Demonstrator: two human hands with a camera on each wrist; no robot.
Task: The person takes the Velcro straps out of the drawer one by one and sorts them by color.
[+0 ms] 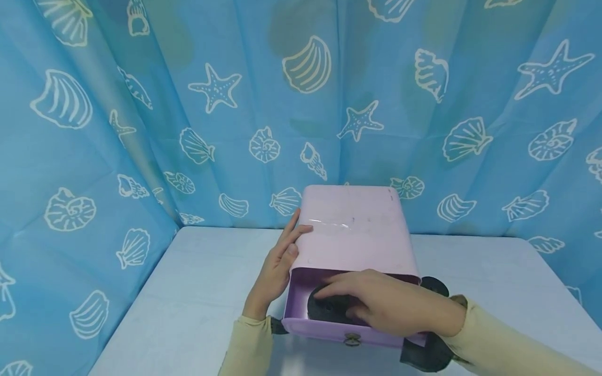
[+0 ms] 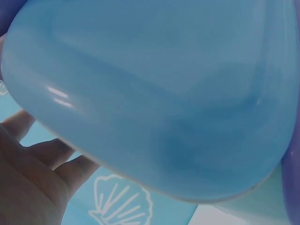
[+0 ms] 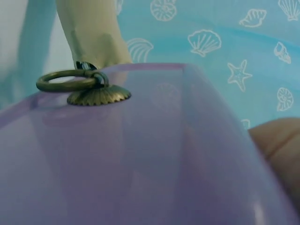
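A pale pink plastic box (image 1: 357,240) stands on the table with its purple drawer (image 1: 324,329) pulled partly out at the front. Inside the drawer lies a black rounded object (image 1: 321,312), dark and smooth. My right hand (image 1: 383,305) reaches in from the right and grips this object, forefinger over its top and thumb nearer the drawer's front; the other fingers are mostly hidden. My left hand (image 1: 275,266) rests against the box's left side, fingers extended, some tips over the top edge. In the left wrist view, fingers (image 2: 77,171) lie along the glossy wall.
A bronze ring pull (image 3: 70,83) sits on the drawer's front. Black wrist gear (image 1: 428,355) hangs beneath the right forearm, close to the drawer. A white-covered table (image 1: 197,292) lies underneath, and a blue shell-print curtain (image 1: 263,68) closes off the back and left.
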